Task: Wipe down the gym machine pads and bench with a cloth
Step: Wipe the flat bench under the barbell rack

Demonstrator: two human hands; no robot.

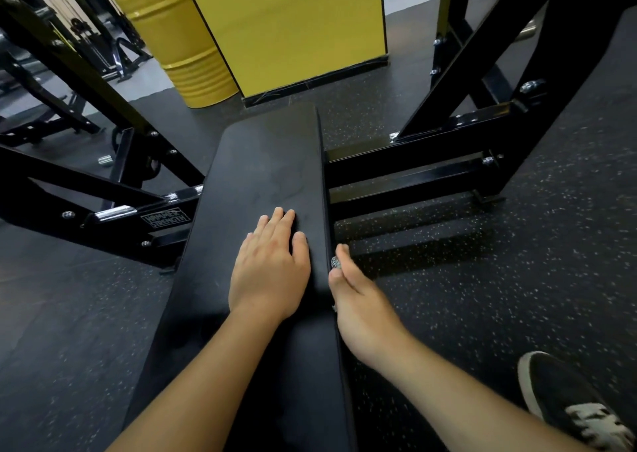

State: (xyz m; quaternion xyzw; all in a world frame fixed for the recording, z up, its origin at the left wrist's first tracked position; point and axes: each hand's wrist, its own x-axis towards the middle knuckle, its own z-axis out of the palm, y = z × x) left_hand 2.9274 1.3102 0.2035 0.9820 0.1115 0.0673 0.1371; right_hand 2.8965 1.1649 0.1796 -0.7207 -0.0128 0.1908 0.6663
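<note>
The left hand lies flat with straight fingers on the long black padded bench surface, probably steadying it, while the right hand pinches a small patterned cloth (mostly hidden) against the side edge to wipe it.

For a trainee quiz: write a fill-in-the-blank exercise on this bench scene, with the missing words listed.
1. The left hand lies flat on top of the black ____.
2. The right hand works along the bench's ____ side edge, a scrap of patterned cloth showing at its fingers.
3. The drum behind the bench is ____.
4. A black shoe stands on the speckled ____.

Missing words: bench; right; yellow; floor
</note>
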